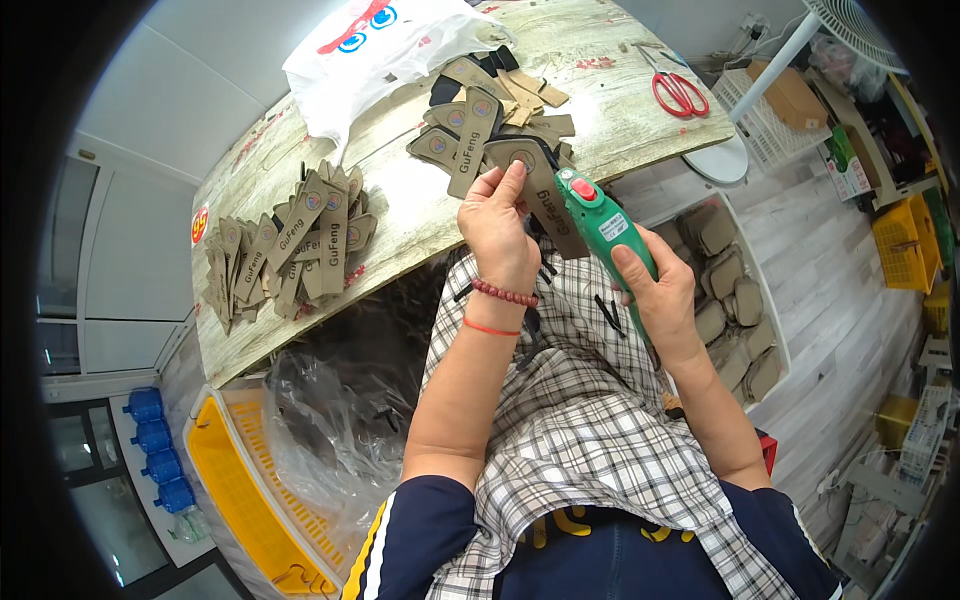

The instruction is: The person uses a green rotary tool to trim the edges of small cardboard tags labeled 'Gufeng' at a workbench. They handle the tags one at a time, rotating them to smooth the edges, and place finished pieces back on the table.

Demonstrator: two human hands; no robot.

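Note:
Near the table's front edge, my left hand (499, 222) pinches a flat khaki fabric piece (545, 205) with printed lettering and a black edge at its top. My right hand (660, 290) is wrapped round a green handheld electric tool (600, 220) with a red button. The tool's head is right beside the fabric piece's edge; I cannot tell whether it touches. Just beyond my left hand lies a loose heap of similar khaki pieces (473, 140), some with round emblems. Another pile of printed khaki pieces (300, 240) lies on the table's left.
Red-handled scissors (680, 95) and a white plastic bag (400, 65) lie on the worn wooden table (600, 45). A white bin (775, 340) of khaki pieces stands at my right. Black scraps (608, 315) lie on my checked apron. A yellow basket (225, 480) stands lower left.

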